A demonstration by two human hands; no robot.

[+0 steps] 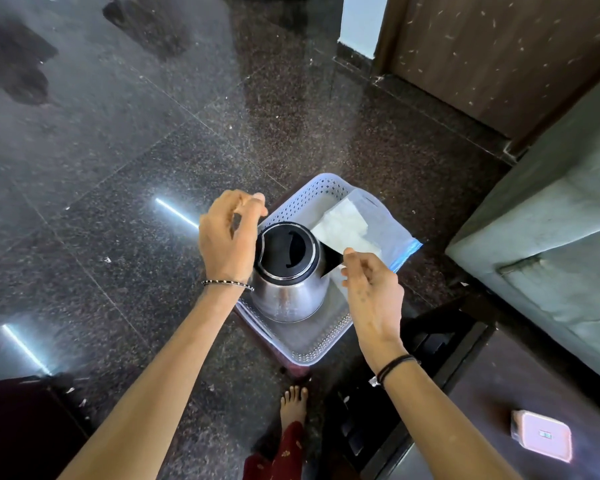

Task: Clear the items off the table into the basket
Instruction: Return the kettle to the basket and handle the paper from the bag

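Note:
A pale perforated basket point(312, 348) stands on a low maroon stool point(297, 370) on the floor. Inside it a steel kettle point(288, 296) with a black lid stands upright. My left hand point(227, 233) is curled over the kettle's left side, closed on its dark handle. A clear zip bag point(371, 226) with white contents leans across the basket's far right rim. My right hand point(371, 296) hovers beside the kettle's spout, fingers half curled at the bag's near edge; whether it pinches the bag is unclear. A pink-lidded box point(541, 434) lies on the dark table point(482, 410) at lower right.
Glossy dark granite floor point(136, 168) spreads to the left and beyond. A grey-green sofa point(551, 237) stands at the right, a wooden door point(499, 46) behind it. My bare foot point(293, 403) is just in front of the stool.

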